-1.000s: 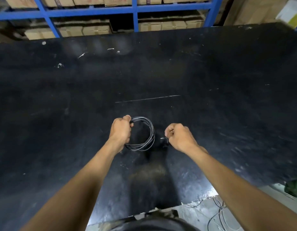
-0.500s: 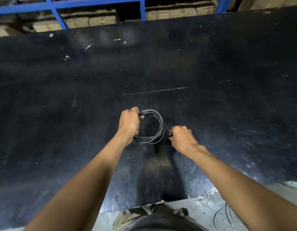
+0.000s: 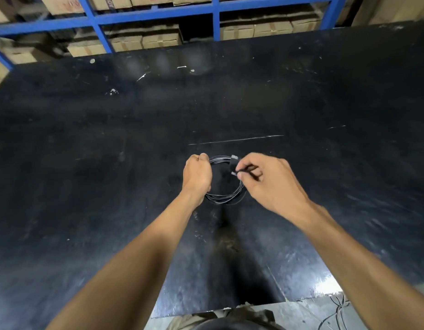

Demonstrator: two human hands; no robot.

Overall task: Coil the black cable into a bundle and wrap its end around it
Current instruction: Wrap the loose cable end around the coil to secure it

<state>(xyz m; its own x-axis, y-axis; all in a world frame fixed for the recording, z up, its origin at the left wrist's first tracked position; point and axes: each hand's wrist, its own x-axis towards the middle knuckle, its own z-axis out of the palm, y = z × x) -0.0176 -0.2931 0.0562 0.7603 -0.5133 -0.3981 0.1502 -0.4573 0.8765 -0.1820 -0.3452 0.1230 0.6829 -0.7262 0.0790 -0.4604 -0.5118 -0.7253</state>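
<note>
The black cable (image 3: 226,198) is wound into a round coil of several loops, held just above the black table (image 3: 87,186). My left hand (image 3: 197,173) is closed around the coil's left side. My right hand (image 3: 265,181) pinches the cable's free end (image 3: 235,166) between thumb and fingertips at the coil's upper right, where the end crosses over the loops. The end looks blurred, with a small pale tip. The coil's right edge is partly hidden behind my right fingers.
A long pale scratch (image 3: 234,140) marks the table just beyond the coil. Blue shelving (image 3: 158,11) with cardboard boxes (image 3: 144,41) stands behind the far edge. Thin wires (image 3: 334,308) lie on the floor below the near edge at the right.
My right hand has moved up and left from beside the coil to its upper right rim, carrying the cable's end over the loops. My left hand keeps its hold on the coil.
</note>
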